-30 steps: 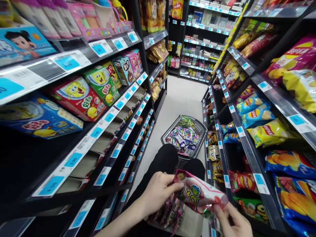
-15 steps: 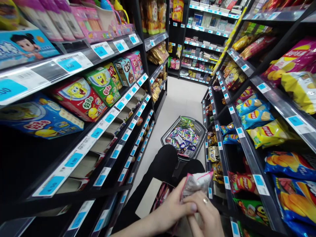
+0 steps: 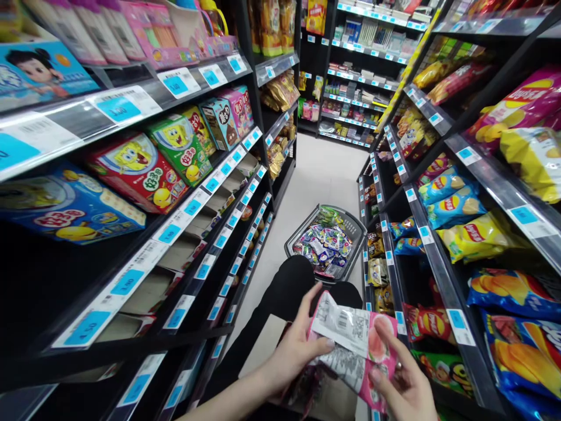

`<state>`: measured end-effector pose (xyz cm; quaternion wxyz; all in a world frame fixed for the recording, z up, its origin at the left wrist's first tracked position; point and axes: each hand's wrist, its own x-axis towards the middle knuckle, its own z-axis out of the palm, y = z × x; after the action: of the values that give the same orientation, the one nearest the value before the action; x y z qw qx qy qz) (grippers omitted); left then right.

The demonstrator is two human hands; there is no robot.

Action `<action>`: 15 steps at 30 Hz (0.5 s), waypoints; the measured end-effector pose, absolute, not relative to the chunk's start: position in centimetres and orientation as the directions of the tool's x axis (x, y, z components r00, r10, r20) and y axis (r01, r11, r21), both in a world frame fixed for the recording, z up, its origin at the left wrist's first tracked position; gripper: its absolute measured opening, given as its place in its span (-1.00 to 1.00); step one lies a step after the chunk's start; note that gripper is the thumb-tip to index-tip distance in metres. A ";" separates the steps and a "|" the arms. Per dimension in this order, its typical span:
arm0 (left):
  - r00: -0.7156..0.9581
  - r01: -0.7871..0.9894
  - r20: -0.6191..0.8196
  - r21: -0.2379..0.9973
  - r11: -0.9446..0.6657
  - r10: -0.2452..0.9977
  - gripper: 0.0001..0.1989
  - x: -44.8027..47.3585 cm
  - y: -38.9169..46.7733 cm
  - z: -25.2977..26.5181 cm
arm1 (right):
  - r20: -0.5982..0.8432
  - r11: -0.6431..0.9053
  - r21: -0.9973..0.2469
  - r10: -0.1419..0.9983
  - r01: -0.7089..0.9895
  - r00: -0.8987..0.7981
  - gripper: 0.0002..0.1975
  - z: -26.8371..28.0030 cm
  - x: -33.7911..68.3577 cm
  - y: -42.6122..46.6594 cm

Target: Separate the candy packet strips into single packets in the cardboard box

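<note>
Tall shelves on 2 sides, with bright boxes (image 3: pixel 134 169) on the left shelf (image 3: pixel 144 353) and chip bags (image 3: pixel 477 234) on the right shelf (image 3: pixel 442 282). In the middle, a pale floor (image 3: pixel 324 169). On the floor, just past the black knees (image 3: pixel 295 273), 1 gray basket (image 3: pixel 359 238) with shiny snack bags (image 3: pixel 326 242) inside. Over the lap (image 3: pixel 258 307), an open cardboard box (image 3: pixel 262 346), partly hidden by the left arm (image 3: pixel 241 389). In the left hand (image 3: pixel 295 351), gripped between thumb and fingers, the left end of 1 pink and white packet (image 3: pixel 350 333). In the right hand (image 3: pixel 405 380), gripped the same way, the pink end. Just above the box, the whole packet. On it, a stripy code (image 3: pixel 344 318).
</note>
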<state>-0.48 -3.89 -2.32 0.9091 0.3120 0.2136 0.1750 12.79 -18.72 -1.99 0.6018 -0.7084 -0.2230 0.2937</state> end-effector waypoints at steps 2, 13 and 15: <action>0.778 -0.205 -0.236 0.781 0.590 0.582 -0.03 -0.6 -3.5 -2.2 | -0.066 -0.205 -0.975 0.637 0.086 0.768 -0.62 -1.8 12.8 -18.6; 0.640 -0.054 -0.011 0.997 0.059 0.769 -0.91 -1.3 -3.0 0.1 | 0.382 -0.123 -0.855 0.508 0.505 0.772 -0.83 -1.2 11.8 -17.1; 0.633 -0.006 -0.039 0.998 0.055 0.773 -0.91 -1.2 -3.2 0.5 | 0.361 -0.149 -0.853 0.524 0.500 0.772 -0.78 -1.0 11.6 -17.2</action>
<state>-1.15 -3.24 0.55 0.6572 0.6201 0.3092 0.2966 11.63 -17.18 -0.97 0.5580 -0.7579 -0.3378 0.0105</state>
